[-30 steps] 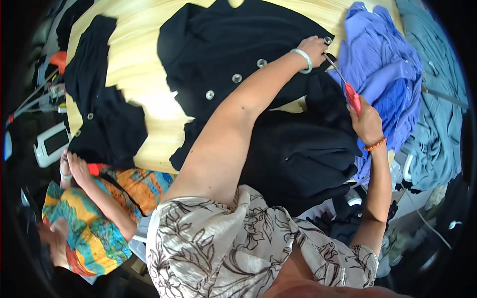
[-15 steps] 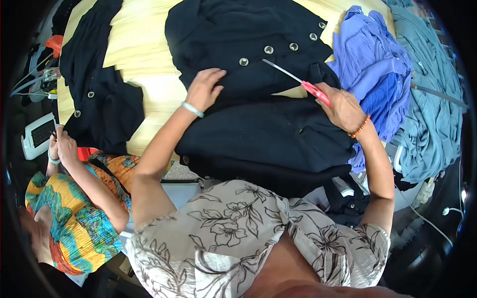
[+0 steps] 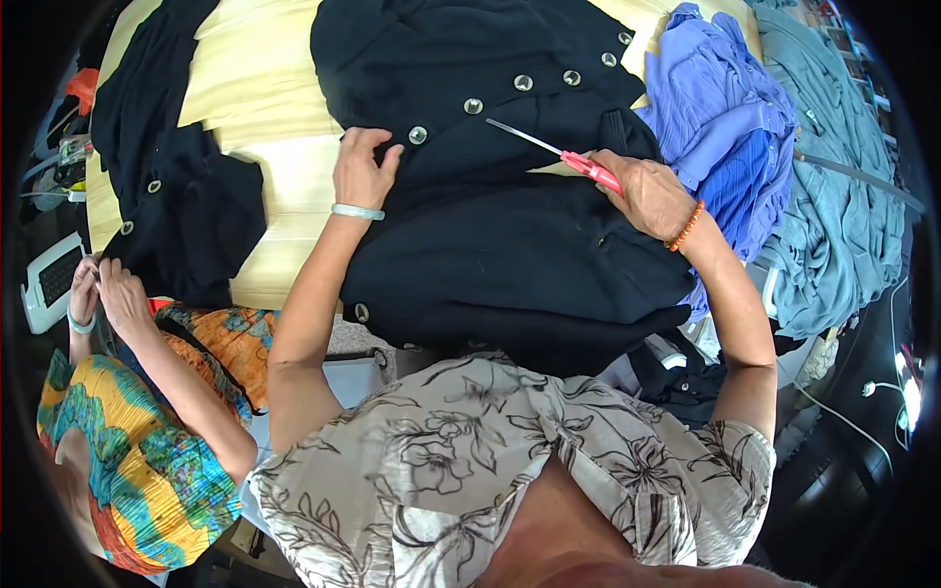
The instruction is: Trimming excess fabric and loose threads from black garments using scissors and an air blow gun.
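Note:
A black garment with a row of shiny round buttons lies spread on the table. At its left edge is my left hand, the thumb apart from the bent fingers and nothing visible between them. My right hand is closed round the pinkish-red handle of a slim tool. Its long, narrow metal blade points up and left, its tip over the black cloth near the buttons. More black cloth is bunched toward me and hangs over the near table edge.
Another black garment lies on the left of the pale table. A co-worker in a colourful top handles its lower end. Purple-blue shirts and a grey-green cloth heap are piled at right. A white cable hangs below.
My left hand has drawn left off the buttoned front, uncovering another button. My right hand and the tool have shifted slightly left. The view has moved a little.

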Action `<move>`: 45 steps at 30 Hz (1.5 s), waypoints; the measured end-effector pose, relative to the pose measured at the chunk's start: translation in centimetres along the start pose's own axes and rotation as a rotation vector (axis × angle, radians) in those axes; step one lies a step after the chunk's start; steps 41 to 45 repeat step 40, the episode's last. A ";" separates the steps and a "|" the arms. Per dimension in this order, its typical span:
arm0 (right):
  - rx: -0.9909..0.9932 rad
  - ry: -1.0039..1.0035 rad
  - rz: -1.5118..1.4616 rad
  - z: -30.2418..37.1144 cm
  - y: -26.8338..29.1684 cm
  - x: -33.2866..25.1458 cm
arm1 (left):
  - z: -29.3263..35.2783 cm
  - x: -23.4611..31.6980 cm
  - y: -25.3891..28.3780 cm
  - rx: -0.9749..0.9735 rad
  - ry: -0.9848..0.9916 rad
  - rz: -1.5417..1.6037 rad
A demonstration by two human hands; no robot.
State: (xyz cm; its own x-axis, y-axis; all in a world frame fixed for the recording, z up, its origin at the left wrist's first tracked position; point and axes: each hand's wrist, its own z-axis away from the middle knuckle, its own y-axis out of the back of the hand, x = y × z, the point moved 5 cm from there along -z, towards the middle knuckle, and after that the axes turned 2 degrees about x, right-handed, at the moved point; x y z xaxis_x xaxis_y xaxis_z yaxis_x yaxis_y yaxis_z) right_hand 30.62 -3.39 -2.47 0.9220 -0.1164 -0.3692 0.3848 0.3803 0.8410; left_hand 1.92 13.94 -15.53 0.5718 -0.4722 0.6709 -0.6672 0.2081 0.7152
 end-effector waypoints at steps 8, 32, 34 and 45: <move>-0.064 0.082 -0.006 -0.3 1.5 -2.0 | 0.5 -6.1 -2.5 0.156 0.560 0.335; 0.178 -0.026 0.151 0.4 -1.5 1.8 | -10.8 8.5 -13.2 -0.193 -0.355 -0.082; 0.216 0.012 0.174 0.1 -1.9 1.7 | -11.0 8.4 -14.2 -0.204 -0.316 -0.087; 0.188 0.019 0.216 -1.2 -3.5 2.0 | -11.1 8.0 -15.3 -0.271 -0.192 -0.033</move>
